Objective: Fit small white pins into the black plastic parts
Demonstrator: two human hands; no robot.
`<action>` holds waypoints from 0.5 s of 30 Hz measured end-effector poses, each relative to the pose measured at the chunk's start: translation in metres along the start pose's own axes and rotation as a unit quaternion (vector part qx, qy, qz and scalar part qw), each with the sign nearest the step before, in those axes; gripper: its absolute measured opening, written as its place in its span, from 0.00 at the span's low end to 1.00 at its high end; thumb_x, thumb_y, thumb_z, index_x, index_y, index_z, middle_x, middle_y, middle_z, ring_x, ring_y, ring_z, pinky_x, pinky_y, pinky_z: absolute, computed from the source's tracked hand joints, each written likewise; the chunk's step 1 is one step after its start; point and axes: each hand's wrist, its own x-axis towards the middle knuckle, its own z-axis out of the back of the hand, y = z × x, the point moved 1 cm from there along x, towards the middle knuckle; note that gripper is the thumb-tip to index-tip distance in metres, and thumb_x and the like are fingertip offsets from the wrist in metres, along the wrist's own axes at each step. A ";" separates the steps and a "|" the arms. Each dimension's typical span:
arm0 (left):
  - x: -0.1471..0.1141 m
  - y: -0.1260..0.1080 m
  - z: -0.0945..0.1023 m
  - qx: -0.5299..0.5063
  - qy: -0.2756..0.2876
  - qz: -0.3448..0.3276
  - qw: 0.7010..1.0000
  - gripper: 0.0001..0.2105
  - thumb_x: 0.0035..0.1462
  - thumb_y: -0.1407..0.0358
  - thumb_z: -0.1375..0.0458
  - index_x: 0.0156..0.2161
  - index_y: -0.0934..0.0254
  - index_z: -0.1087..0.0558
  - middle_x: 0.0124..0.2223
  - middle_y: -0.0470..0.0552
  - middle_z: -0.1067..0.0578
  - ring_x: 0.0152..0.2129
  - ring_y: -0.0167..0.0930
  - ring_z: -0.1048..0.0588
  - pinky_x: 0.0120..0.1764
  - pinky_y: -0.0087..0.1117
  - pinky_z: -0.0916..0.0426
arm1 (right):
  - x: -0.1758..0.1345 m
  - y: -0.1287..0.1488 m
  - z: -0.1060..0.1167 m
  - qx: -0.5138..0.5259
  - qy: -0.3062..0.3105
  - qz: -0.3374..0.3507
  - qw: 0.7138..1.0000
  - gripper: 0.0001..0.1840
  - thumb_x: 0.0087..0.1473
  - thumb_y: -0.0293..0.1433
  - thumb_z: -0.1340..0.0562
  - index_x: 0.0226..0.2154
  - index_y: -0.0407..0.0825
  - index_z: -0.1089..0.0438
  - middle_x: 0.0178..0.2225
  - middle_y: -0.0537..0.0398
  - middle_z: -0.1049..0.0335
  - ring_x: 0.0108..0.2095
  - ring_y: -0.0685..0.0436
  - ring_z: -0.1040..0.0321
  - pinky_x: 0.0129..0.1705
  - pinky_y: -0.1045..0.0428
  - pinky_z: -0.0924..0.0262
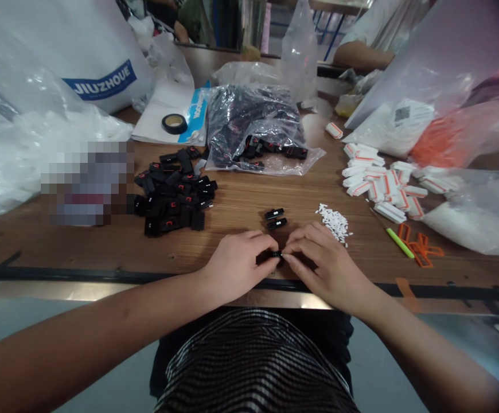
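Note:
My left hand (pixel 246 259) pinches a small black plastic part (pixel 276 253) between thumb and index finger, close to the table's front edge. At the part's right end, the thumb and fingertips of my right hand (pixel 318 255) are pressed together; whatever they hold is too small to make out. Just beyond my hands lie two black plastic pieces (pixel 277 223) with white dots on top. Beside my right hand is a heap of tiny white pegs (pixel 334 222). A pile of black plastic parts (pixel 174 198), some with red marks, sits to the left.
Behind is a clear bag of black parts (pixel 256 117), beside a black tape roll (pixel 174 123) on papers (pixel 155 123). White blocks with orange strips (pixel 382 180), a green-handled tool (pixel 400 243) and orange frames (pixel 424 250) lie right. A person's arm (pixel 363 56) shows across the table.

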 end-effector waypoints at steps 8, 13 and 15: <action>-0.001 0.001 -0.001 -0.007 -0.005 -0.002 1.000 0.04 0.56 0.68 0.37 0.39 0.62 0.24 0.33 0.45 0.25 0.25 0.27 0.30 0.30 0.29 0.37 | 0.000 0.006 0.000 -0.040 -0.015 0.030 0.999 0.04 0.60 0.26 0.40 0.35 0.47 0.28 0.37 0.51 0.26 0.38 0.43 0.36 0.43 0.44 0.43; -0.001 0.000 -0.001 -0.012 -0.016 0.000 1.000 0.04 0.56 0.68 0.36 0.38 0.63 0.24 0.33 0.45 0.25 0.25 0.26 0.31 0.30 0.29 0.37 | -0.004 0.004 0.003 -0.041 -0.051 0.046 0.997 0.09 0.56 0.25 0.37 0.41 0.47 0.27 0.38 0.51 0.25 0.39 0.43 0.34 0.44 0.44 0.42; -0.001 0.001 -0.001 -0.012 -0.017 -0.001 1.000 0.04 0.56 0.68 0.36 0.38 0.63 0.24 0.33 0.45 0.25 0.24 0.25 0.31 0.30 0.29 0.37 | -0.005 0.004 0.003 -0.044 -0.053 0.049 0.996 0.09 0.55 0.25 0.37 0.41 0.48 0.26 0.38 0.52 0.25 0.38 0.43 0.33 0.44 0.44 0.42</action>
